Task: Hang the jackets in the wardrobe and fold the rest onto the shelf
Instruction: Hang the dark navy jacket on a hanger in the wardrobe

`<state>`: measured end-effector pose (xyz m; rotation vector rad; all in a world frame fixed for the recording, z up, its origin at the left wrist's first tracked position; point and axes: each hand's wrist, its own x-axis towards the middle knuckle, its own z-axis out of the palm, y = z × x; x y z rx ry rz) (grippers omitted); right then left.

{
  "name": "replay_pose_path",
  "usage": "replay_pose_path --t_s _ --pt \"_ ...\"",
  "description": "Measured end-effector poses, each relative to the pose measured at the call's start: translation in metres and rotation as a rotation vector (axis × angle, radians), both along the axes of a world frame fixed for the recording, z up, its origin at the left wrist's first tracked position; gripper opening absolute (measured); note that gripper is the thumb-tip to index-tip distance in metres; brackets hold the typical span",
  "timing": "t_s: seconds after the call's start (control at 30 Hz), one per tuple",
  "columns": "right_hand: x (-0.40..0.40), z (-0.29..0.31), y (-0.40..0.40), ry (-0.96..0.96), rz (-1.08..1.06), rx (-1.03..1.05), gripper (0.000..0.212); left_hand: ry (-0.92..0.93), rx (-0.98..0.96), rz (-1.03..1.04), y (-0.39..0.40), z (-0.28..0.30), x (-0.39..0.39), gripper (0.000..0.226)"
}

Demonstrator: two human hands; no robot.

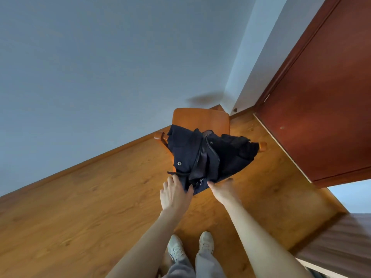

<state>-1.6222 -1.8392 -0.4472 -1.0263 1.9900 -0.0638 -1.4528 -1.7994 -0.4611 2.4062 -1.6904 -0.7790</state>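
- Navy jacket (197, 155) lies heaped on the wooden chair (200, 118), its hem hanging over the chair's front edge.
- Left hand (174, 194), fingers straight, touches the hem; right hand (221, 189) is at the hem, grip hidden.
- Judged step: pickup for hanging. Next: secure hold at the collar, lift clear of the chair.

Soft, even daylight, fairly bright, no hard glare. Strong wide-angle distortion: wall (100, 57) and door (321, 97) lines bowed and tilted toward the edges. Slight overall softness, with motion blur on the fingers (172, 180). Faint, diffuse shadow (204, 98) on the wall well beyond the fingers. Warm sheen on the floor (80, 197) beside them. Dark jacket (204, 155) just past them underexposed, folds hard to read.
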Motion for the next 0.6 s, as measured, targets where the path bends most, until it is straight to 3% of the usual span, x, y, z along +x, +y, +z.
replay_pose_path --t_s 0.07,0.13,0.27,0.37,0.5,0.6 --pt "0.007 -0.015 -0.011 -0.152 -0.142 0.008 0.094 0.021 0.022 0.079 -0.017 -0.007 -0.005 0.06" --pt "0.013 -0.029 -0.018 -0.249 -0.202 -0.072 0.087 0.047 0.038 0.104 -0.031 -0.014 -0.008 0.06" --pt "0.022 -0.031 -0.026 -0.241 -0.319 -0.14 0.057 0.122 -0.017 0.181 -0.045 -0.017 -0.007 0.022" --pt "0.02 -0.01 -0.023 -0.21 -0.305 -0.192 0.04 0.155 -0.105 0.203 -0.033 -0.006 0.004 0.008" --pt "0.019 0.043 -0.002 -0.241 -0.244 -0.437 0.045 0.285 -0.288 0.264 -0.013 0.028 0.029 0.018" --pt "0.021 0.08 -0.01 -0.267 -0.226 -0.555 0.062 0.392 -0.429 0.303 -0.025 0.063 0.043 0.029"
